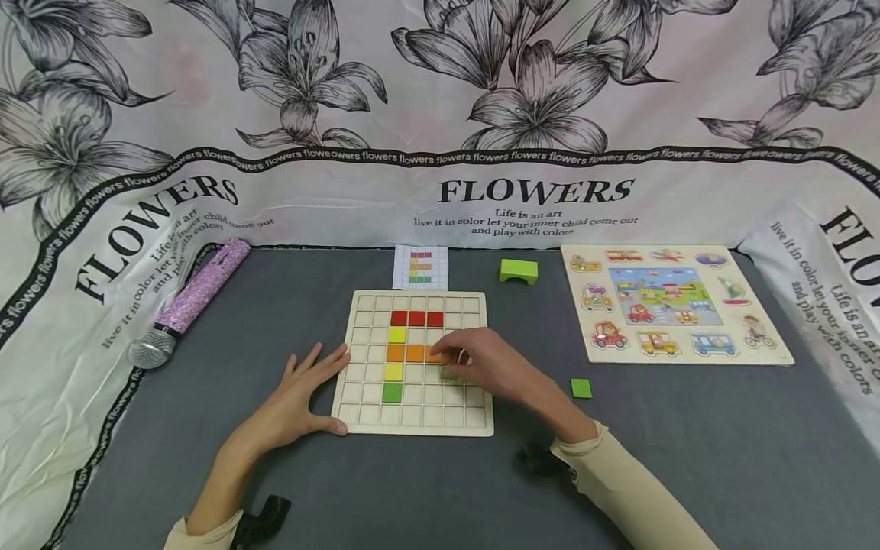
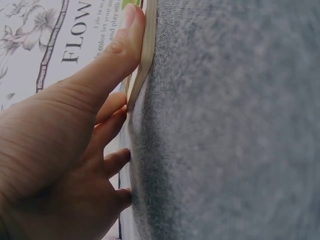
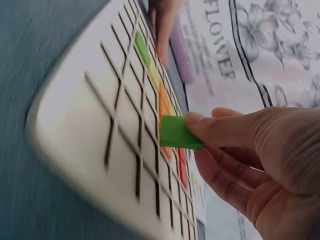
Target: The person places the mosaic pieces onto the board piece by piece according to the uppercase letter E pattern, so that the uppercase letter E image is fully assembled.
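A cream wooden grid board point(image 1: 367, 416) lies on the grey cloth. Set in its cells are three red tiles point(image 1: 416, 318), yellow tiles point(image 1: 396, 334), orange tiles point(image 1: 415, 353) and a green tile point(image 1: 392, 393). My right hand point(image 1: 491, 363) pinches another green tile point(image 3: 175, 132) between thumb and fingers, just above the board's right half. The fingers partly cover the rightmost orange tile. With fingers spread, my left hand point(image 1: 292, 405) touches the board's left edge; its thumb point(image 2: 117, 47) lies along the near side in the left wrist view.
A printed pattern card point(image 1: 421, 267) stands behind the board, a green arch block point(image 1: 519, 271) to its right. One loose green tile point(image 1: 580, 388) lies right of the board. A vehicle picture puzzle point(image 1: 687, 340) is at right, a glittery pink microphone point(image 1: 199, 294) at left.
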`<state>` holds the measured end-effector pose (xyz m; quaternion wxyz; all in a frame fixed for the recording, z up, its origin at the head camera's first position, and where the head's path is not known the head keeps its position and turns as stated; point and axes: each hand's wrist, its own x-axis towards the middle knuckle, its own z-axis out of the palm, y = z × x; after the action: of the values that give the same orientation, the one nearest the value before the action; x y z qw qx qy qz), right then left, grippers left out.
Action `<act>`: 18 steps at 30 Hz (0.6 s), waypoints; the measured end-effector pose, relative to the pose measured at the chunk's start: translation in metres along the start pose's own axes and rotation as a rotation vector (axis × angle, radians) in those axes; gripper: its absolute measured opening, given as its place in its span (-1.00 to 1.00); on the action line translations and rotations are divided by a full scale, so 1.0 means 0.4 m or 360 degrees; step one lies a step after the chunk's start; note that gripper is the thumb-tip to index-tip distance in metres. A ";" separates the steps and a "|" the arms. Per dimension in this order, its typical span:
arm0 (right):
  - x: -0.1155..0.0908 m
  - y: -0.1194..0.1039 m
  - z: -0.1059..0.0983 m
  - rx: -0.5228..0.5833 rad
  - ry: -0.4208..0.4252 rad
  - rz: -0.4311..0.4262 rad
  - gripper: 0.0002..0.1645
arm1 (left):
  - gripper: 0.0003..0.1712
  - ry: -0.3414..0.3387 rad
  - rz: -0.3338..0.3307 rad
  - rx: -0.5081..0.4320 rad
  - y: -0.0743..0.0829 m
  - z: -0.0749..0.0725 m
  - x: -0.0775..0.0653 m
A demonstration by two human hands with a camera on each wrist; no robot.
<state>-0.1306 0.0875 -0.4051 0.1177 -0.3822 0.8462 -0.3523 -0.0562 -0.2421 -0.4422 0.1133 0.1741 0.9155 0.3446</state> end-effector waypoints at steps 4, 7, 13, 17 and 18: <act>0.034 -0.018 0.031 0.0122 -0.0021 -0.0027 -0.66 | 0.25 -0.0003 0.0004 0.0003 -0.001 -0.001 0.004; 0.049 -0.028 0.055 0.0169 -0.0048 -0.0005 -0.68 | 0.25 -0.0013 0.0002 0.0006 -0.002 -0.001 0.004; 0.069 -0.042 0.091 0.0175 -0.0103 -0.0020 -0.68 | 0.25 0.0000 -0.0002 0.0016 -0.002 -0.002 0.002; 0.069 -0.041 0.109 0.0141 -0.0117 -0.0021 -0.71 | 0.25 0.0002 0.0002 0.0015 -0.003 -0.001 0.001; 0.068 -0.041 0.112 0.0131 -0.0118 -0.0022 -0.72 | 0.25 0.0003 0.0003 0.0015 -0.004 -0.001 0.001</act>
<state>-0.1189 0.0372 -0.4244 0.1621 -0.3955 0.8234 -0.3732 -0.0570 -0.2434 -0.4431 0.1113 0.1752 0.9170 0.3405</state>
